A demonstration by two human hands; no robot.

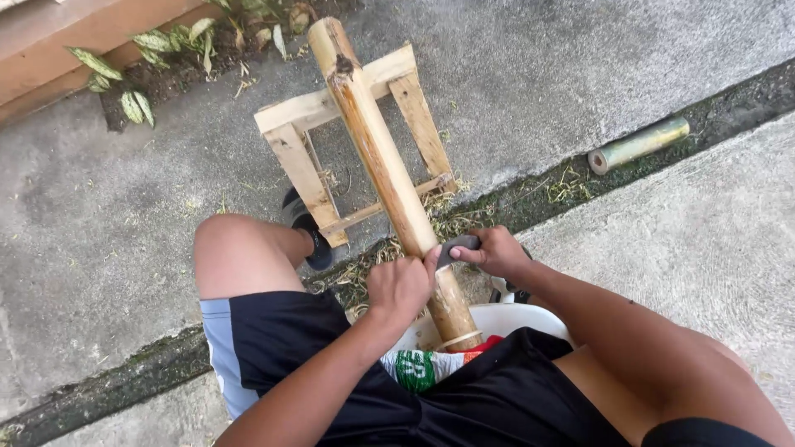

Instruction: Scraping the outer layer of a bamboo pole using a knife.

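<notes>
Head view: person seated over a white plastic seat, bamboo pole running from the lap up onto a wooden frame.
Pole position: far end propped on the frame's top rail, near end at the seat's front edge.
Left hand: closed round one end of a curved blade, touching the pole.
Right hand: closed on the blade's other end.
Risk, blade: edge drawn toward the thighs; a slip off the smooth culm could reach bare skin.
Risk, support: pole unclamped, may roll on the rail.
Nearby: short bamboo offcut in the concrete joint.
</notes>
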